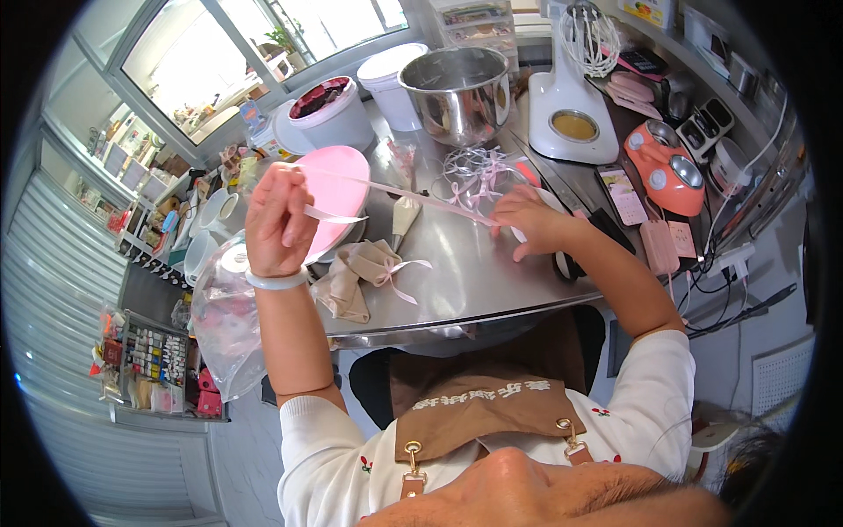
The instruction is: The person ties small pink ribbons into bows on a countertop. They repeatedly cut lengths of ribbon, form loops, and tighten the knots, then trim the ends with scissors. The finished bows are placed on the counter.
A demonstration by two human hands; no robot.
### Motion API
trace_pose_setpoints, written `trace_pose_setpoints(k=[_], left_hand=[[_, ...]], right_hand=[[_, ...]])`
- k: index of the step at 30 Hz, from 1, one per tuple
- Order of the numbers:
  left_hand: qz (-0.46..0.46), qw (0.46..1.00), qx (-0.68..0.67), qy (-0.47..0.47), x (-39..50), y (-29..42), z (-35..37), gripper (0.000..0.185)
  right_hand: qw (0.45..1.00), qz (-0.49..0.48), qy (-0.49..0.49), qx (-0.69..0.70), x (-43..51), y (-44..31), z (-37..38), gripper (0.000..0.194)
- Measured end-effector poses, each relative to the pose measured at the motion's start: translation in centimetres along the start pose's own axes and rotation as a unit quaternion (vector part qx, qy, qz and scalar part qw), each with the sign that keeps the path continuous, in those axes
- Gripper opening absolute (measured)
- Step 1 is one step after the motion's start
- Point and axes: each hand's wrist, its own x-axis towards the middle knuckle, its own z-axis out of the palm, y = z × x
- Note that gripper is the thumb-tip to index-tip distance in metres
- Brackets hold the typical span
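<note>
A strip of pale pink ribbon (pixel 421 197) is stretched across the steel table. Its left part is pinched in the raised fingers of my left hand (pixel 282 221), with a short tail hanging below them. My right hand (pixel 537 221) is at the ribbon's other end, over a white round thing, perhaps a spool, that it partly hides. Behind my right hand lies a tangle of clear and silvery loops with small pink bows (pixel 484 179). A beige cloth (pixel 349 280) and a tied pink bow (pixel 393 271) rest near the front edge.
A pink round turntable (pixel 337 194) stands behind my left hand, with a filled piping bag (pixel 405 217) beside it. Farther back are a steel mixing bowl (pixel 454 99), a tub of dark red filling (pixel 332 118) and a white stand mixer (pixel 570 125). A phone (pixel 622 195) lies right.
</note>
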Motion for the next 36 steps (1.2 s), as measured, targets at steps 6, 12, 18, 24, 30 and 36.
trace_pose_setpoints(k=[6, 12, 18, 24, 30, 36], left_hand=[[-0.194, 0.938, 0.284, -0.043, 0.3, -0.1, 1.9, 0.023], [-0.257, 0.916, 0.299, -0.078, -0.4, -1.0, 2.7, 0.017], [-0.313, 0.908, 0.264, -0.086, -3.6, -2.9, 0.9, 0.02], [-0.327, 0.93, 0.148, -0.079, -4.4, -8.0, 0.3, 0.028], [-0.283, 0.955, -0.04, -0.079, -5.4, -10.4, -2.0, 0.025], [-0.131, 0.924, -0.355, -0.057, -6.7, -15.6, -0.3, 0.024]], right_hand=[[0.94, -0.102, 0.147, 0.289, 4.5, -5.4, -3.3, 0.085], [0.691, -0.04, -0.037, 0.721, 10.9, -9.1, -3.8, 0.058], [0.726, 0.044, -0.03, 0.685, 8.6, -8.3, -2.9, 0.024], [0.853, 0.036, -0.027, 0.52, 8.4, -8.8, -2.1, 0.028], [0.788, 0.063, -0.023, 0.612, 6.4, -6.8, -1.8, 0.025], [0.533, -0.113, 0.171, 0.821, 7.2, -6.9, 3.7, 0.021]])
